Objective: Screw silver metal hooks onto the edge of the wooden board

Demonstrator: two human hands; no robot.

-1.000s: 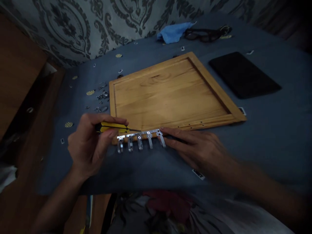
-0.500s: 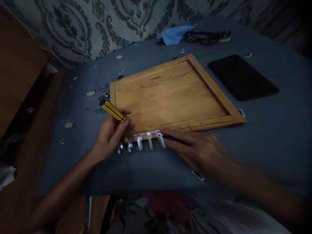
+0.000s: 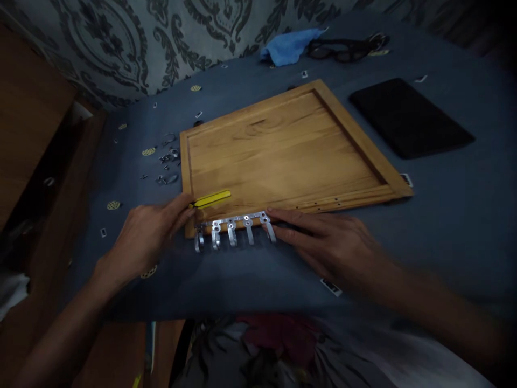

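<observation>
My left hand (image 3: 143,234) reaches to the board's near-left corner, its fingertips pinched at the dark end of a yellow-and-black screwdriver (image 3: 214,198). The screwdriver lies low across the board; no shaft shows. A framed wooden board (image 3: 258,156) rests on the table. Along its near edge runs a silver metal hook rail (image 3: 238,218), its several curved hooks hanging over the edge. Cross-head screws show on some of the hooks. My right hand (image 3: 335,240) grips the rail's right end, index finger on top and another finger by the last hook; its thumb is hidden.
Small loose hooks and screws (image 3: 167,161) lie left of the board. A black tablet-like slab (image 3: 410,118) sits to the right. Behind are a blue cloth (image 3: 288,47) and dark-framed glasses (image 3: 339,51). Wooden furniture (image 3: 32,108) borders the table on the left.
My left hand has moved left and lowered the screwdriver from a raised, tilted position to lie low across the board. My right hand stays at the rail's end. The view has shifted slightly.
</observation>
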